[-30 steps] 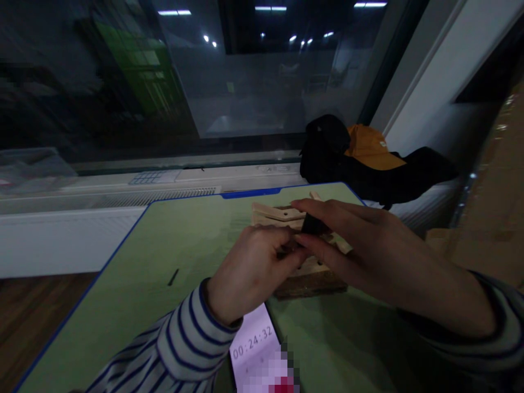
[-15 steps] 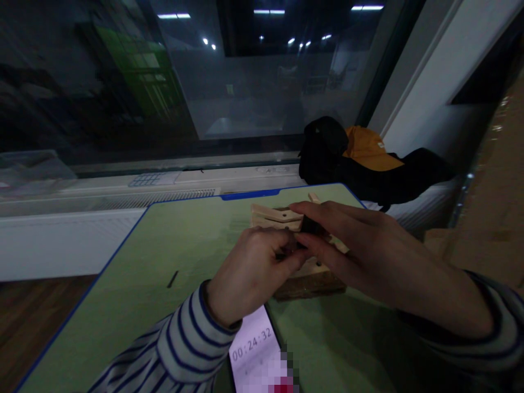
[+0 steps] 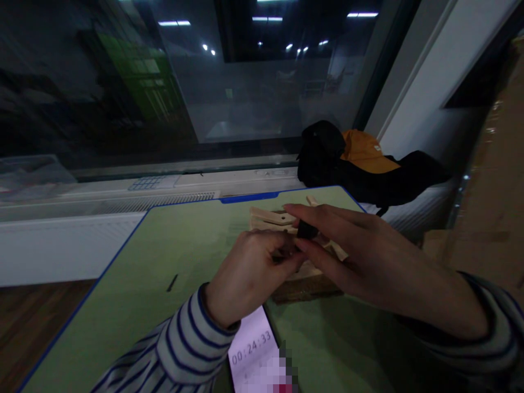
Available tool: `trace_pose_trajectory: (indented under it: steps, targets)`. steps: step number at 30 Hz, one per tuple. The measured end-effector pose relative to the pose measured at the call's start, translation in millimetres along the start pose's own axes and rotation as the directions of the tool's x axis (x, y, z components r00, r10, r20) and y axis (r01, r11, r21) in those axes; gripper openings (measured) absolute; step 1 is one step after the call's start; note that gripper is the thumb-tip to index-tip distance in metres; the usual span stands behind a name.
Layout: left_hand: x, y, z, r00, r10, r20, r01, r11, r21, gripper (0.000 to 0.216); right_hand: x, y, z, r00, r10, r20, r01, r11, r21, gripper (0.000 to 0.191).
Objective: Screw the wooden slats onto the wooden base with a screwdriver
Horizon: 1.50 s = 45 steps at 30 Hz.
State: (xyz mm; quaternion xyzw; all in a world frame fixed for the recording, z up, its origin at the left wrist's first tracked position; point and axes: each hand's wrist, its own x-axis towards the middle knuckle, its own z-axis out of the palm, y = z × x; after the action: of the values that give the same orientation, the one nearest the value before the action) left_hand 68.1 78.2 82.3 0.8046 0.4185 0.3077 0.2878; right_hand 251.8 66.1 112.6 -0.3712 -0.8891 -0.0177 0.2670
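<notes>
Clear plastic tub [image 3: 33, 173] on sill [image 3: 241, 181], we can't make out contents. Our wooden pieces [image 3: 266, 218] sit on brown base [image 3: 311, 290] on green table [image 3: 123, 305], hands partly blocking them. Right hand [image 3: 364, 254] pinching black piece [image 3: 306, 229] over wood; left hand [image 3: 248, 270] curled in, fingertips hidden, can't tell if gripping anything. Phone [image 3: 248, 327] by left sleeve [image 3: 188, 338]; timer [image 3: 251, 347] ticked over, 24:32 to 24:33.

A single head-worn camera looks forward and downward from the wearer's own viewpoint, taking in the left hand [image 3: 245, 270] and right hand [image 3: 372, 259] at close range, the green surface [image 3: 184, 240] beneath them and, farther off, the dark window [image 3: 254, 103].
</notes>
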Motion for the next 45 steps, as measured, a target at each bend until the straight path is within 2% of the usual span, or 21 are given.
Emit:
trace_pose_trajectory:
  steps: [13,20,26,36,45]
  targets:
    - [0.8,3.0,-0.1,1.000,-0.005,0.020,0.004,1.000,0.027,0.014,0.9,-0.7,0.4,1.000,0.019,0.001,-0.019,0.999,0.026,0.036]
    - [1.0,1.1,0.4,1.000,-0.021,0.011,0.021,1.000,0.020,0.014,2.9,-2.8,-0.1,1.000,0.023,0.012,-0.024,1.000,0.012,0.036]
    - [0.7,-0.6,0.4,1.000,0.025,0.006,-0.025,1.000,0.003,0.016,0.8,-2.4,1.2,1.000,0.005,0.000,-0.005,1.000,-0.010,0.040]
    - [1.3,1.2,-0.5,0.999,0.016,0.045,-0.015,1.000,-0.015,0.019,2.7,-2.4,0.9,1.000,0.002,0.004,-0.002,1.000,0.013,0.036]
    - [0.5,1.6,1.3,1.000,0.014,0.001,-0.014,1.000,-0.020,0.016,3.6,-2.6,-0.6,1.000,0.019,0.009,-0.019,1.000,-0.005,0.034]
